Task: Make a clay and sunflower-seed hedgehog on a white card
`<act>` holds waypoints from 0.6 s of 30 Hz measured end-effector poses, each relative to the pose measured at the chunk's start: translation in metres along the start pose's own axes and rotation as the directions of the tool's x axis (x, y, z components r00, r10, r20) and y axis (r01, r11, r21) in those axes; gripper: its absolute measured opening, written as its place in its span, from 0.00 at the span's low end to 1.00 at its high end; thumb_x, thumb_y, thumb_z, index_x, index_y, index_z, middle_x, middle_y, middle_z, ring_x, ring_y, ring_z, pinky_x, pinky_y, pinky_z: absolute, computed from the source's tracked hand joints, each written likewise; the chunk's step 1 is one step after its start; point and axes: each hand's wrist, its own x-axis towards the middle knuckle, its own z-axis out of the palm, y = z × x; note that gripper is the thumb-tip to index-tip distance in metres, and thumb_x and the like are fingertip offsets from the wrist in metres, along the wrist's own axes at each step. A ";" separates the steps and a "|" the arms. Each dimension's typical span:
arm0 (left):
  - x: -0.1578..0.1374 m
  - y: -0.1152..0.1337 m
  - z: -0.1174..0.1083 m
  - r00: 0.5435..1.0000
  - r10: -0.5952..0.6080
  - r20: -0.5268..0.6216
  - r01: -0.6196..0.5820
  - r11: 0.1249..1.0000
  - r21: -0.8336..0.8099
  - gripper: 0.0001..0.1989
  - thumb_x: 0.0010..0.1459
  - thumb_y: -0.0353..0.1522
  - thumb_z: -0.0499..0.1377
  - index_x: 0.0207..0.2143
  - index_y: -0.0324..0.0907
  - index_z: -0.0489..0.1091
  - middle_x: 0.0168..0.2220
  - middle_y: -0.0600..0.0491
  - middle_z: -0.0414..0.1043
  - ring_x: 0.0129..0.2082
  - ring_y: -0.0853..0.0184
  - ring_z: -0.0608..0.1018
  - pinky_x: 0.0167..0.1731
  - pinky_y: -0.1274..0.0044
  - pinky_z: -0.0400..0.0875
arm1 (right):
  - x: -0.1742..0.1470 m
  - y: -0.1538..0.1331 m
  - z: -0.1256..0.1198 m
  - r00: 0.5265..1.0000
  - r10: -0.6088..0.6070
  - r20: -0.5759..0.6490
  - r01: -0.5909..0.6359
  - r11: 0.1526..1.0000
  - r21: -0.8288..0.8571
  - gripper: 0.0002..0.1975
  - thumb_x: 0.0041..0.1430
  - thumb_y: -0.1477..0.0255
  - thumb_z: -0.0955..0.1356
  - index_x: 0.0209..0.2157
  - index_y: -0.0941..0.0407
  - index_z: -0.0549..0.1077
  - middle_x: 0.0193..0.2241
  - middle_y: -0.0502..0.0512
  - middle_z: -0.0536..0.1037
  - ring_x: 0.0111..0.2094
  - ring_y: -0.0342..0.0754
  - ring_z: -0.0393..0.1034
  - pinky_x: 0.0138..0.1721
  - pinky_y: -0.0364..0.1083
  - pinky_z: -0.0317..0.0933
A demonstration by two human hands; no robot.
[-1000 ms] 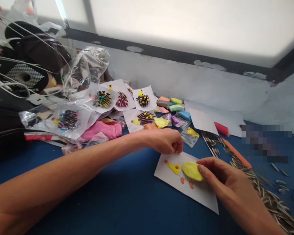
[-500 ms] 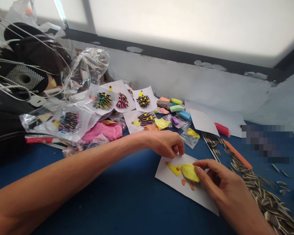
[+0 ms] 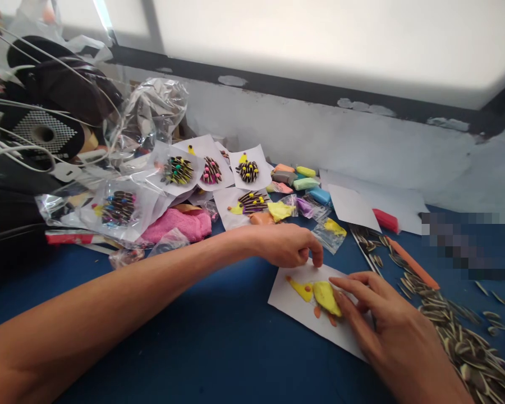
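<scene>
A white sheet of paper (image 3: 294, 308) lies tilted on the blue table. On it is a small clay animal: a pointed yellow clay head (image 3: 302, 290) with orange dots, a thick yellow clay lump (image 3: 326, 297) as its body, and two orange clay feet (image 3: 317, 312). My right hand (image 3: 387, 325) has its thumb and fingers at the lump's right edge and top. My left hand (image 3: 292, 247) is closed, its curled fingertips resting on the paper's far edge. The undersides of the fingers of both hands are partly hidden.
Sunflower seeds (image 3: 467, 342) are heaped at the right beside an orange stick (image 3: 412, 264). Behind lie wrapped clay blocks (image 3: 306, 183), a red clay block (image 3: 386, 220), finished seed hedgehogs (image 3: 248, 170) on paper and a pink cloth (image 3: 179, 225). Cables and bags crowd the left.
My right thumb has slid down the lump's right side, while the index finger has lifted and stretched over its top. The left hand stays at the paper's edge. The view has shifted slightly.
</scene>
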 end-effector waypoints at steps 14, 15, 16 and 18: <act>0.003 -0.006 0.003 1.000 0.017 -0.016 -0.017 0.999 -0.036 0.18 0.57 0.23 0.52 0.45 0.42 0.76 0.36 0.54 0.75 0.30 0.71 0.70 0.30 0.80 0.60 | -0.001 -0.003 -0.003 0.986 -0.160 -0.051 0.162 0.986 0.041 0.12 0.66 0.65 0.64 0.41 0.53 0.78 0.37 0.57 0.76 0.32 0.46 0.76 0.30 0.43 0.69; 0.003 -0.006 0.003 1.000 0.018 -0.018 -0.018 0.999 -0.039 0.18 0.57 0.23 0.52 0.45 0.42 0.76 0.36 0.54 0.74 0.30 0.71 0.70 0.30 0.80 0.60 | -0.001 -0.004 -0.003 0.984 -0.170 -0.061 0.171 0.985 0.024 0.13 0.65 0.64 0.64 0.41 0.54 0.78 0.37 0.58 0.77 0.32 0.47 0.76 0.30 0.44 0.70; 0.003 -0.006 0.003 1.000 0.019 -0.018 -0.019 0.999 -0.039 0.18 0.56 0.23 0.52 0.45 0.42 0.76 0.36 0.54 0.74 0.30 0.71 0.70 0.30 0.80 0.60 | 0.000 -0.005 -0.002 0.982 -0.177 -0.065 0.177 0.984 0.009 0.13 0.65 0.64 0.64 0.41 0.54 0.78 0.38 0.58 0.77 0.33 0.47 0.76 0.30 0.44 0.70; 0.003 -0.005 0.003 1.000 0.016 -0.013 -0.016 0.999 -0.035 0.18 0.56 0.22 0.52 0.45 0.41 0.76 0.35 0.54 0.74 0.30 0.71 0.69 0.30 0.80 0.60 | 0.000 -0.005 0.000 0.980 -0.187 -0.064 0.187 0.982 -0.007 0.14 0.64 0.64 0.64 0.40 0.55 0.79 0.38 0.59 0.78 0.33 0.48 0.77 0.30 0.45 0.71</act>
